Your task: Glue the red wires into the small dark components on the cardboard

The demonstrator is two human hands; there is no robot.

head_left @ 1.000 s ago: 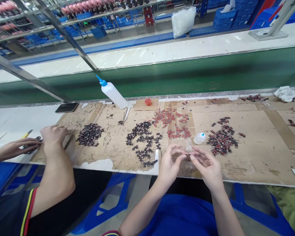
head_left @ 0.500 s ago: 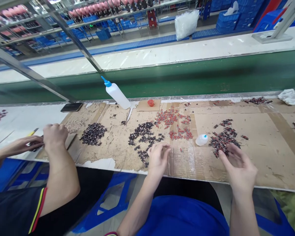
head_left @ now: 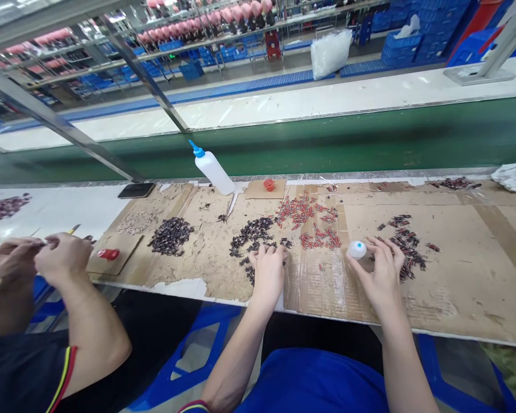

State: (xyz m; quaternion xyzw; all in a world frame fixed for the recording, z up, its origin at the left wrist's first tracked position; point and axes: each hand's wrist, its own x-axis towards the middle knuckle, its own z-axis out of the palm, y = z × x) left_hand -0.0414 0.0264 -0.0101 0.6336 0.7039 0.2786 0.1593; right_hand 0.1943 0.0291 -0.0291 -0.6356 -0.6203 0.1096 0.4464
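Note:
My left hand rests palm down on the near edge of a pile of small dark parts on the cardboard sheet. Its fingers are curled over the parts, so I cannot see what they hold. My right hand lies with fingers spread over the left edge of a pile of dark and red parts, its thumb beside a small white bottle with a blue tip. A scatter of red parts lies between the two piles.
A co-worker's hands work close together at the left, near a red object and another dark pile. A white squeeze bottle, a red cap and a phone lie near the green conveyor belt.
My hands parted from in front of me: the left went down to the dark pile, the right swung out to the red and dark pile. The co-worker's hands drew together.

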